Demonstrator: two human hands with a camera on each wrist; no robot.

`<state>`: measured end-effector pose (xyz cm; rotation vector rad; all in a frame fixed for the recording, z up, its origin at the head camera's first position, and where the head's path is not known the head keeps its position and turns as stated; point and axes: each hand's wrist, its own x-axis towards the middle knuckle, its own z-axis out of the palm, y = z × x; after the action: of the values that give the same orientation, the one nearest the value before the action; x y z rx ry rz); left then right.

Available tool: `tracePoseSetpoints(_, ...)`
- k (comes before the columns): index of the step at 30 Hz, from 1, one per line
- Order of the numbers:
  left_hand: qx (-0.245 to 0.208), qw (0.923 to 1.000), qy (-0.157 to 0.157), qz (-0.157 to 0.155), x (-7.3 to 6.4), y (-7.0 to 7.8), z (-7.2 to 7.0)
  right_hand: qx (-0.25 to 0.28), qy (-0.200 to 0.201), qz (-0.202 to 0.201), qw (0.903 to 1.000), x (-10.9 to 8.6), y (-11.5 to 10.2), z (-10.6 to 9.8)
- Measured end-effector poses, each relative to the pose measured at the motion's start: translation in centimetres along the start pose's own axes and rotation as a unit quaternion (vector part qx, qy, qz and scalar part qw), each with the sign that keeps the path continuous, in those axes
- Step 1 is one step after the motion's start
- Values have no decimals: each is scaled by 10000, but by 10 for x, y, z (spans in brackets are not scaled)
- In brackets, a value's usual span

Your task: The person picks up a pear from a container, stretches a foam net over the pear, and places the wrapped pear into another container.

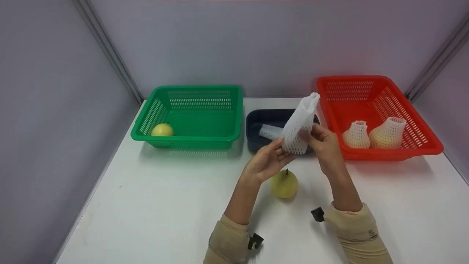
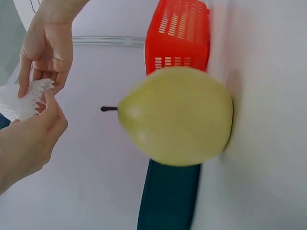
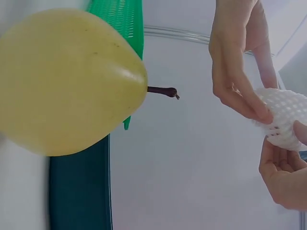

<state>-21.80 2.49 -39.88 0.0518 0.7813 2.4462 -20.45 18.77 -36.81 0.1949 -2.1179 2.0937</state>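
A white foam net sleeve is held up over the dark blue tray, its narrow end pointing up and its lower edge spread. My left hand pinches that lower edge from the left. From the other side my right hand grips the sleeve between thumb and fingers. Both hands also show on the foam in the left wrist view, the left hand below the right hand. A yellow-green pear stands stem up on the white table, just below the hands.
The dark blue tray holds more foam netting. To the left, a green basket contains a yellow fruit. In the red basket at right lie two net-wrapped fruits. Grey walls enclose the table's back and sides.
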Motion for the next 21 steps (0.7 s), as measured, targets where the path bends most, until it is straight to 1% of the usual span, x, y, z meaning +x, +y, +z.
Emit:
tracePoseSetpoints(4, -627, 9977, 130, -231, 0, -3, 2, 53, -150, 151, 9998, -5, 0, -3)
tracePoseSetpoints(6, -953, 9948, 199, -291, 0, -5, 2, 117, -279, 164, 9994, -6, 1, -3)
tracePoseSetpoints(9, -1363, 9897, 311, -296, 0, -5, -1, 231, -523, 220, 9981, -8, 2, -3)
tracePoseSetpoints(11, -1500, 9878, 343, -237, 0, -3, -3, 375, -704, 258, 9965, -8, 3, -2)
tracePoseSetpoints(13, -1594, 9865, 326, -163, 0, -2, -4, 655, -852, 319, 9937, -8, 3, -1)
tracePoseSetpoints(16, -1718, 9848, 213, -125, -2, 1, -5, 1055, -898, 440, 9894, -8, 6, 0)
tracePoseSetpoints(18, -1828, 9830, 114, -134, -2, 2, -5, 1084, -837, 589, 9888, -7, 10, 2)
tracePoseSetpoints(20, -1842, 9828, 28, -136, -3, 3, -4, 893, -812, 778, 9896, -6, 13, 4)
tracePoseSetpoints(21, -1826, 9831, -17, -130, -3, 4, -3, 805, -893, 845, 9891, -6, 15, 6)
